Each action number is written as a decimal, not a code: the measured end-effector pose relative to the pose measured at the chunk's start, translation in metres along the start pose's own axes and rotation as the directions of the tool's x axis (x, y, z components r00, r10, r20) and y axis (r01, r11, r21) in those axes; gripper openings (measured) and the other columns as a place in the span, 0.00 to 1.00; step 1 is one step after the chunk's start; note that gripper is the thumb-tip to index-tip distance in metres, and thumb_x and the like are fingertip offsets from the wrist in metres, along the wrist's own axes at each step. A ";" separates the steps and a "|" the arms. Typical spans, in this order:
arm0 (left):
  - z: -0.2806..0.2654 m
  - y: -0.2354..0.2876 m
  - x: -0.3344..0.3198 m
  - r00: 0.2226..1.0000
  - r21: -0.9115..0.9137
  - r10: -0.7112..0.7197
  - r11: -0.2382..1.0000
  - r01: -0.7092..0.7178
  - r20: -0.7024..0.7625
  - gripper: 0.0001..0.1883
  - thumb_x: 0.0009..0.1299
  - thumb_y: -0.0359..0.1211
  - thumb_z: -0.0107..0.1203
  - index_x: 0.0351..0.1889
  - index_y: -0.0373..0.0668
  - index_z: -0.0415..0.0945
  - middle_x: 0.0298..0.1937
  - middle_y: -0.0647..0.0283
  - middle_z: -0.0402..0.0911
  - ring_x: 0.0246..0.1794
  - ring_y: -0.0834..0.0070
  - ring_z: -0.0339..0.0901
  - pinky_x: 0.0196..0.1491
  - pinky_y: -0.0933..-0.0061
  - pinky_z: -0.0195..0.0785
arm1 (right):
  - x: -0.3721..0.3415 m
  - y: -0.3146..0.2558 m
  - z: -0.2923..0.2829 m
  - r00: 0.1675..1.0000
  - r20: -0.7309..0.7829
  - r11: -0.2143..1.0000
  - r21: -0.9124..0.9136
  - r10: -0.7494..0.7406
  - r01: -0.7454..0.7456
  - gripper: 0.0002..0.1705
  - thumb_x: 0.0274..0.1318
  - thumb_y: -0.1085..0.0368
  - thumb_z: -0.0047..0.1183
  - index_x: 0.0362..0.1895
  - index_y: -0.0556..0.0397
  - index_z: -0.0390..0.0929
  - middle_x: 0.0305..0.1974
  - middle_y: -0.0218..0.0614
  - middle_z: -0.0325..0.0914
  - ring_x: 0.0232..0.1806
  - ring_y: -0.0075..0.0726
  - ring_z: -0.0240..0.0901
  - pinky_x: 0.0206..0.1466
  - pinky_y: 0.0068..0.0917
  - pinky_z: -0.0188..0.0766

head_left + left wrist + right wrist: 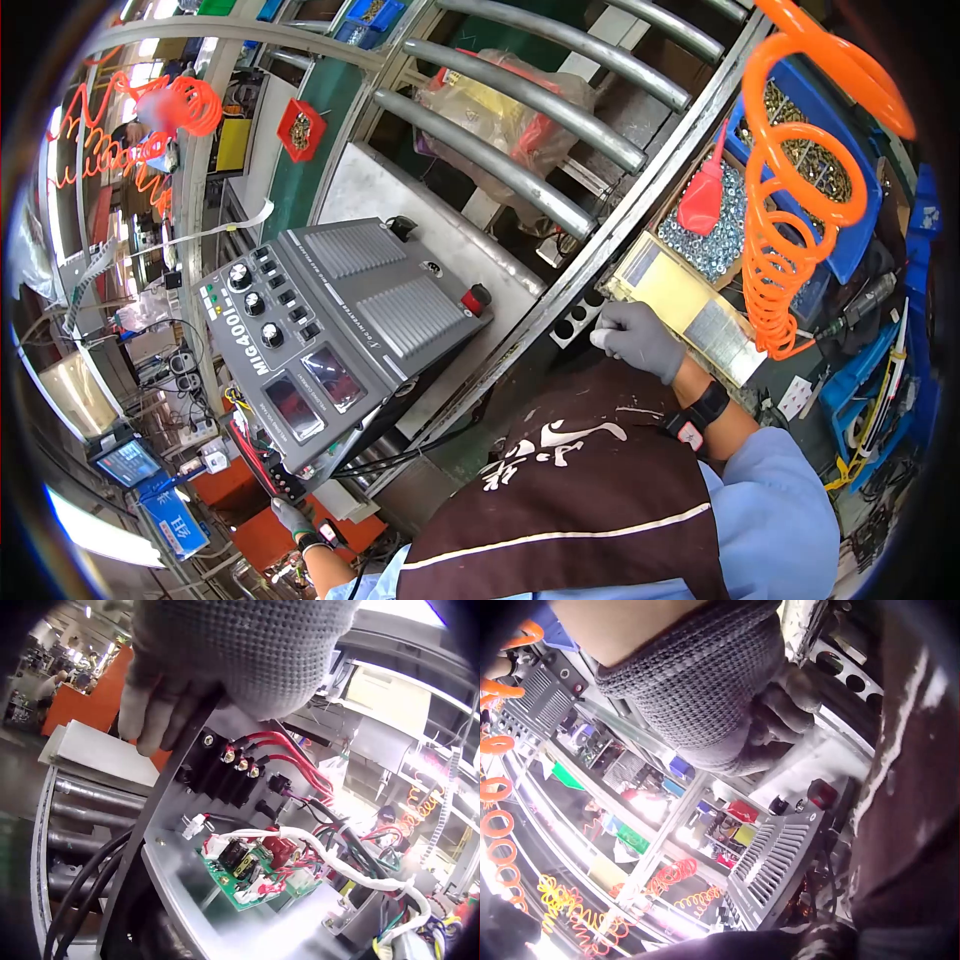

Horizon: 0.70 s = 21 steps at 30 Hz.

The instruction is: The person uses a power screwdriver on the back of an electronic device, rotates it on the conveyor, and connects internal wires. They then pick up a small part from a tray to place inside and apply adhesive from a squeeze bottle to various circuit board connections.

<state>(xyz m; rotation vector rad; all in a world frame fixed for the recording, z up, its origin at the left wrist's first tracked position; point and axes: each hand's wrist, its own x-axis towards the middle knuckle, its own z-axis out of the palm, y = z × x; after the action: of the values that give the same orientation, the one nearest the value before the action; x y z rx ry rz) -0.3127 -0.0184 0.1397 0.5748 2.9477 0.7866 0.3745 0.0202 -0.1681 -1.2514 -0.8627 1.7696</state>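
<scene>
A grey welding machine (350,320) marked MIG400I sits tilted on a metal plate over the roller line. My gloved left hand (291,516) is at its near lower corner. In the left wrist view, that hand (225,660) grips the edge of the machine's end panel (161,795), fingers over the outer side. Inside the housing are red cables (289,754) on black terminals and a green circuit board (244,881). My gloved right hand (640,340) is held in front of the apron with its fingers curled, near a strip with round holes (577,318); nothing shows in its grasp.
A box of silvery nuts (715,240) with a red squeeze bottle (702,195) stands at the right, beside a blue bin (800,130) of brass-coloured hardware. An orange coiled hose (790,270) hangs over them. Metal rollers (500,170) run behind the machine. Black cables (82,892) trail beside the panel.
</scene>
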 end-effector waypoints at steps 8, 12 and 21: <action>0.021 0.015 -0.036 0.987 -0.014 0.085 0.996 -0.088 -0.140 0.25 0.72 0.54 0.38 0.56 0.47 0.65 0.41 0.58 0.77 0.16 0.67 0.74 0.16 0.71 0.68 | 0.005 -0.004 -0.006 0.999 -0.031 0.978 -0.206 -0.027 0.020 0.10 0.46 0.62 0.58 0.29 0.57 0.77 0.23 0.35 0.72 0.26 0.27 0.67 0.33 0.29 0.66; 0.028 0.032 -0.070 0.950 0.165 0.130 0.983 -0.085 -0.283 0.30 0.71 0.56 0.37 0.58 0.41 0.67 0.47 0.48 0.79 0.40 0.53 0.79 0.39 0.60 0.72 | 0.013 -0.046 0.027 0.992 0.016 0.961 -0.243 -0.129 0.129 0.09 0.44 0.68 0.56 0.33 0.58 0.77 0.26 0.32 0.73 0.28 0.26 0.68 0.34 0.26 0.68; 0.023 0.001 -0.091 0.802 0.053 0.489 0.863 -0.503 -0.344 0.26 0.75 0.46 0.39 0.67 0.45 0.59 0.36 0.51 0.79 0.35 0.61 0.77 0.40 0.63 0.67 | 0.043 -0.127 0.144 0.725 0.341 0.518 -0.525 -0.599 0.675 0.48 0.33 0.72 0.53 0.67 0.62 0.54 0.64 0.52 0.60 0.66 0.51 0.57 0.69 0.37 0.53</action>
<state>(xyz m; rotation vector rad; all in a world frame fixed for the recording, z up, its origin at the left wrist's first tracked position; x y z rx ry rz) -0.2245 -0.0390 0.1148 1.3832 3.1046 1.0846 0.2550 0.1038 -0.0361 -0.9836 -1.8253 0.9534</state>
